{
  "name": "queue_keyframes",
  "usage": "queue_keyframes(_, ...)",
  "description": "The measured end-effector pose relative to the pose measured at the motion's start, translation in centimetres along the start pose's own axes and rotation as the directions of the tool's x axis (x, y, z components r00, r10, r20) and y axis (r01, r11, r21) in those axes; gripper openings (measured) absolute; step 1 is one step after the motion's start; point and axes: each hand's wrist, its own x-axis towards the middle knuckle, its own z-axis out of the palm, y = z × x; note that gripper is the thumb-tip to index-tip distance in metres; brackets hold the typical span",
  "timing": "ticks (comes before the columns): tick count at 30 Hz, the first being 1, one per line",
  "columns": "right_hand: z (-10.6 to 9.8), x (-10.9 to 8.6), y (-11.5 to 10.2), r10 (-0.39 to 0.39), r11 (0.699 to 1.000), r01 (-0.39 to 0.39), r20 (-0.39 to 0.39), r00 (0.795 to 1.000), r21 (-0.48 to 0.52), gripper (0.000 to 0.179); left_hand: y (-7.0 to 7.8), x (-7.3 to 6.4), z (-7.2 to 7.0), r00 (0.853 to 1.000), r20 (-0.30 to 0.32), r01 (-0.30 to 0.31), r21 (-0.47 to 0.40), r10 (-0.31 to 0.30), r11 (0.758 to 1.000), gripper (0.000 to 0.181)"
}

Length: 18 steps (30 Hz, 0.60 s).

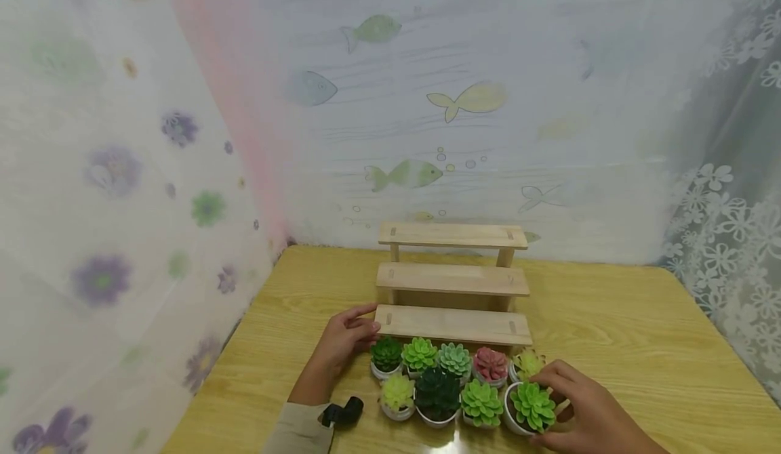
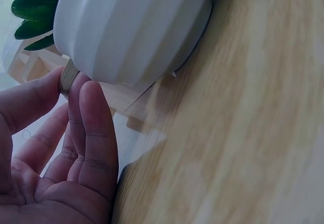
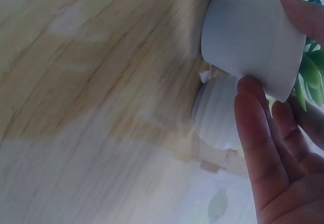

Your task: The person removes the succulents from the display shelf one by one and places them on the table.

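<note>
My left hand point(image 1: 343, 343) is at the left end of the lowest step of a three-step wooden stand point(image 1: 454, 325). In the left wrist view, its thumb and fingers pinch the end of that board point(image 2: 69, 77), beside a ribbed white pot point(image 2: 134, 27). My right hand point(image 1: 588, 408) grips a white pot with a bright green succulent point(image 1: 533, 406) at the front right of a cluster of potted succulents. In the right wrist view, thumb and fingertips hold the smooth white pot point(image 3: 250, 39) at its sides, with another ribbed pot point(image 3: 217, 113) behind it.
Several more succulents stand in two close rows before the stand, among them a dark green one point(image 1: 437, 393) and a red one point(image 1: 491, 364). The wood-grain table point(image 1: 329, 271) meets a fish-patterned curtain point(image 1: 342, 135) behind. A black device point(image 1: 344, 412) sits at the left cuff.
</note>
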Motion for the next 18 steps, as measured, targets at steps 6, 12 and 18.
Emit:
queue_keyframes(6,0.24,-0.05,0.16,0.015,0.999,-0.015,0.001,1.000,0.031,0.059,-0.03,0.05,-0.06,1.000,0.002,-0.004,0.006,0.004,1.000,0.055)
queue_keyframes(12,0.49,-0.06,0.12,0.031,0.997,-0.031,-0.004,1.000,0.069,0.063,-0.02,0.04,-0.05,1.000,0.007,0.003,-0.002,-0.003,1.000,0.057)
queue_keyframes(18,0.86,-0.17,0.09,0.006,0.999,-0.004,-0.059,0.998,0.045,0.067,-0.09,0.02,-0.02,1.000,0.008,-0.011,0.003,0.011,1.000,0.056)
